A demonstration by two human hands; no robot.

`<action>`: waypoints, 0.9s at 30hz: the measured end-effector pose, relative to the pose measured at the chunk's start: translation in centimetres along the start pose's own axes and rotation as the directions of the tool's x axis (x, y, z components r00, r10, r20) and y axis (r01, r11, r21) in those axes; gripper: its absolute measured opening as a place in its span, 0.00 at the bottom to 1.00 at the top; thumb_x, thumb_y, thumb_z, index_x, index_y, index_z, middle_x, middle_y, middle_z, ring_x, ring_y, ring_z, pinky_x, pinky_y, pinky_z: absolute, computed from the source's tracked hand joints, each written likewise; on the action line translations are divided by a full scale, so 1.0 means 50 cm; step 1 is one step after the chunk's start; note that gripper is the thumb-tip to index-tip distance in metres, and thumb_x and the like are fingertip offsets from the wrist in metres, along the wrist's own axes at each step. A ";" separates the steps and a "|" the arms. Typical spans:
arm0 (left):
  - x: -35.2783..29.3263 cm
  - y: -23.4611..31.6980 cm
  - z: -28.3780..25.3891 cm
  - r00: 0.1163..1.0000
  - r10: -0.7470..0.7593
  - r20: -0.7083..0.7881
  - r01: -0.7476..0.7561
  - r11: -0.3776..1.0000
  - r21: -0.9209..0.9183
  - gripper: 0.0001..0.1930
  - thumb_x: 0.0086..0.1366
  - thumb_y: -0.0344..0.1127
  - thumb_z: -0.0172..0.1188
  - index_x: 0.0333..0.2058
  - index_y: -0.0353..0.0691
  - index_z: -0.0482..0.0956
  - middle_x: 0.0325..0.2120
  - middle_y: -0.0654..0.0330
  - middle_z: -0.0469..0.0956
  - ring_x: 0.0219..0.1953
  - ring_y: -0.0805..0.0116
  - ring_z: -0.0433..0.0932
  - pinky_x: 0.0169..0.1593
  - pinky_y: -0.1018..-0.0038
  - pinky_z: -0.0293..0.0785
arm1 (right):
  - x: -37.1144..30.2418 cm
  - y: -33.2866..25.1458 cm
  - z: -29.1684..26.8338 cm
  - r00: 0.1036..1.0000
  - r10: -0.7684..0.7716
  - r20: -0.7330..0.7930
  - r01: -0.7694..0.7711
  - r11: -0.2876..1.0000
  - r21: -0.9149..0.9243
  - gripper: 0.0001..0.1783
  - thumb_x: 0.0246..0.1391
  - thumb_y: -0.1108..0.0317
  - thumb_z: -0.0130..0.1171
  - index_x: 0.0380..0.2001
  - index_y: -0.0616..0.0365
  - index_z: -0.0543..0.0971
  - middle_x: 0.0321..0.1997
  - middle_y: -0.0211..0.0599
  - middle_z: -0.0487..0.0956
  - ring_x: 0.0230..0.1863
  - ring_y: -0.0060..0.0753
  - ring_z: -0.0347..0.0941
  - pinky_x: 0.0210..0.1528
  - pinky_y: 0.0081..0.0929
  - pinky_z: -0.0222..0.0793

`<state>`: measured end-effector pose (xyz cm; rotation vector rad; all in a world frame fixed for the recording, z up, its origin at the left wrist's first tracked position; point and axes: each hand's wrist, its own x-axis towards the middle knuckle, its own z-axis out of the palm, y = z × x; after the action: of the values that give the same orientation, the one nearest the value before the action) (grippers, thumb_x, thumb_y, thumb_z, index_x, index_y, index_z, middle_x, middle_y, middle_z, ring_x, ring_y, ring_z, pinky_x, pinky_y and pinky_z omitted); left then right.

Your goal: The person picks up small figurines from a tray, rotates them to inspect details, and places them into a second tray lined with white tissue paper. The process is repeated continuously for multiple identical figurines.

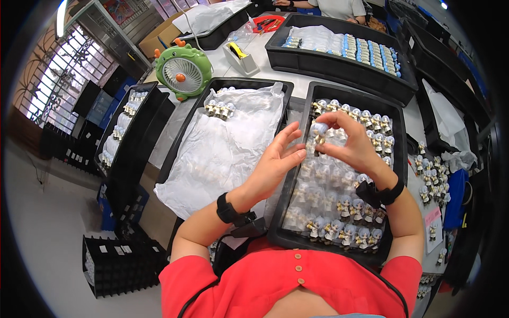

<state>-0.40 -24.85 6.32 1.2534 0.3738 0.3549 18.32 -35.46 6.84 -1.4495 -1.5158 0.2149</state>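
Observation:
Between the thumb and index finger of my right hand (347, 139) is a small figurine (319, 132) with pale blue-grey hair and a white-and-gold body. It is held upright over a black tray (398, 159) in which rows of like figurines (347, 233) lie, some under thin clear or white sheeting. My left hand (278, 158) is open, fingers apart and palm turned toward the figurine, without touching it. To the left stands a second black tray (177, 153), lined with white tissue (212, 151); a short row of figurines (219, 109) lies near its far end.
A green fan (182, 71) and a tape dispenser (241, 59) stand beyond the trays. Another black tray (339, 66) holds blue-haired figurines at the back, where a person (339, 8) sits. Loose figurines (436, 177) lie at right, by a blue bin (457, 199). A tilted tray (140, 130) stands left.

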 end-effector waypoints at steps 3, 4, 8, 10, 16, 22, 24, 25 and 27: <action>0.008 -0.009 0.008 0.997 0.033 0.067 -0.027 0.996 -0.090 0.32 0.64 0.31 0.56 0.64 0.41 0.53 0.61 0.55 0.58 0.57 0.68 0.65 0.57 0.71 0.64 | -0.006 -0.007 0.017 0.998 -0.050 0.027 0.049 0.998 0.027 0.24 0.39 0.71 0.69 0.43 0.60 0.75 0.40 0.36 0.76 0.42 0.32 0.73 0.46 0.27 0.70; 0.010 -0.009 0.010 0.994 0.047 0.099 -0.036 0.993 -0.111 0.33 0.64 0.32 0.56 0.64 0.40 0.53 0.60 0.54 0.58 0.56 0.68 0.65 0.56 0.71 0.65 | -0.006 -0.005 0.023 0.997 -0.061 0.039 0.059 0.997 0.055 0.24 0.39 0.71 0.69 0.43 0.60 0.75 0.40 0.38 0.76 0.42 0.33 0.73 0.46 0.28 0.70; 0.012 -0.020 0.005 0.987 0.109 0.115 -0.100 0.991 -0.087 0.32 0.64 0.30 0.56 0.64 0.39 0.53 0.57 0.55 0.62 0.51 0.72 0.71 0.52 0.75 0.69 | -0.010 -0.003 0.027 0.996 -0.018 0.082 0.011 0.996 0.084 0.27 0.37 0.73 0.69 0.45 0.59 0.75 0.44 0.37 0.76 0.46 0.33 0.73 0.49 0.29 0.69; 0.007 -0.021 0.009 0.984 0.140 0.111 -0.134 0.989 -0.053 0.31 0.64 0.29 0.56 0.64 0.38 0.53 0.56 0.56 0.63 0.49 0.72 0.72 0.50 0.76 0.70 | -0.011 0.001 0.033 0.996 -0.052 0.078 0.047 0.997 0.062 0.26 0.37 0.71 0.69 0.44 0.60 0.75 0.42 0.38 0.76 0.43 0.36 0.74 0.47 0.30 0.69; 0.008 -0.030 -0.003 0.998 0.023 0.066 -0.007 0.972 -0.233 0.30 0.66 0.29 0.53 0.64 0.38 0.52 0.51 0.56 0.68 0.49 0.66 0.74 0.50 0.73 0.73 | -0.011 -0.002 0.045 0.980 -0.136 0.144 0.133 0.991 0.028 0.42 0.31 0.67 0.74 0.54 0.57 0.68 0.49 0.39 0.72 0.47 0.39 0.69 0.52 0.34 0.65; 0.005 -0.021 -0.009 0.993 0.022 0.115 0.018 0.943 -0.334 0.29 0.68 0.31 0.49 0.65 0.40 0.49 0.50 0.55 0.70 0.51 0.60 0.75 0.52 0.67 0.73 | -0.014 0.001 0.063 0.985 -0.153 0.081 0.155 0.988 -0.016 0.43 0.30 0.69 0.74 0.55 0.57 0.67 0.48 0.38 0.70 0.44 0.37 0.69 0.50 0.33 0.66; 0.007 -0.022 -0.012 0.991 0.031 0.134 0.018 0.937 -0.349 0.29 0.68 0.31 0.49 0.65 0.40 0.49 0.50 0.56 0.70 0.52 0.59 0.74 0.52 0.67 0.73 | -0.014 0.002 0.063 0.986 -0.151 0.069 0.152 0.988 -0.010 0.43 0.30 0.69 0.74 0.55 0.57 0.67 0.48 0.39 0.70 0.44 0.37 0.69 0.49 0.33 0.66; 0.007 -0.022 -0.013 0.989 0.034 0.144 0.020 0.935 -0.354 0.30 0.68 0.32 0.49 0.65 0.41 0.48 0.50 0.56 0.70 0.52 0.59 0.74 0.52 0.67 0.73 | -0.014 0.003 0.064 0.986 -0.150 0.066 0.151 0.989 -0.006 0.43 0.30 0.69 0.74 0.55 0.57 0.67 0.48 0.39 0.70 0.44 0.37 0.69 0.49 0.33 0.66; 0.008 -0.024 -0.013 0.987 0.040 0.157 0.019 0.933 -0.359 0.30 0.68 0.33 0.49 0.65 0.41 0.48 0.50 0.56 0.70 0.52 0.58 0.74 0.52 0.67 0.73 | -0.016 0.004 0.064 0.987 -0.148 0.062 0.147 0.989 0.014 0.43 0.30 0.69 0.74 0.55 0.57 0.67 0.47 0.39 0.70 0.43 0.37 0.69 0.49 0.32 0.67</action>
<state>-0.28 -24.46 4.98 0.9161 0.1527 0.3117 15.98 -34.54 4.70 -1.3274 -1.6636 0.1793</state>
